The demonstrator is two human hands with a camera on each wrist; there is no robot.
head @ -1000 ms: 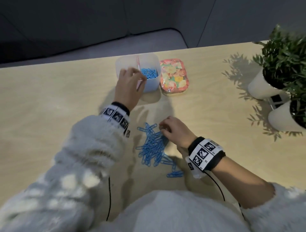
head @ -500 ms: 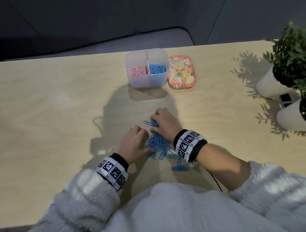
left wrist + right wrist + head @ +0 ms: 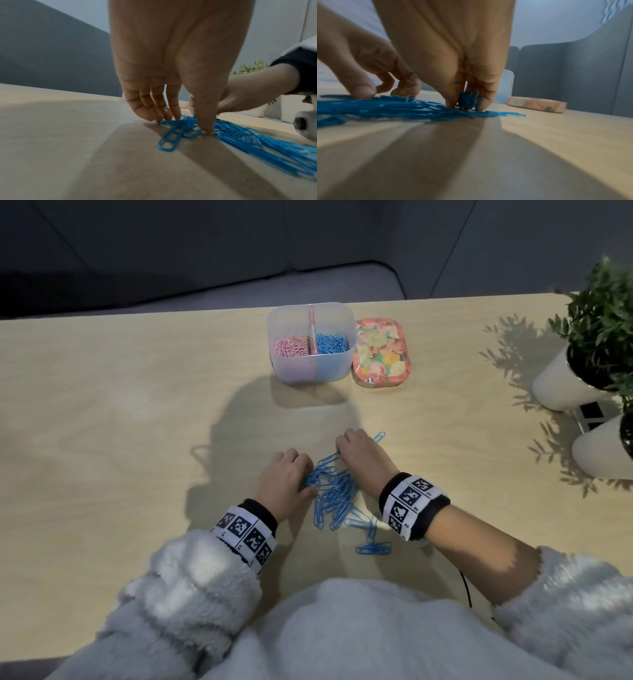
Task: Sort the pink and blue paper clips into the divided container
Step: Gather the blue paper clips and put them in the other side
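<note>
A loose pile of blue paper clips (image 3: 337,496) lies on the table in front of me. My left hand (image 3: 303,479) is at the pile's left edge. In the left wrist view its thumb and fingertips (image 3: 169,117) pinch down on a few blue clips (image 3: 186,123). My right hand (image 3: 344,453) is at the pile's far end and grips a small bunch of blue clips (image 3: 469,100) between thumb and fingers. The clear divided container (image 3: 310,371) stands farther back, with pink clips (image 3: 293,346) in its left half and blue clips (image 3: 333,344) in its right half.
A floral lid (image 3: 382,354) lies just right of the container. Two white plant pots (image 3: 561,385) with green plants stand at the table's right edge. A single blue clip (image 3: 378,437) and a few strays (image 3: 373,547) lie apart from the pile.
One second ago my left hand was at the container; it has come back to the pile. My right hand has stayed at the pile's far end, now gripping clips.
</note>
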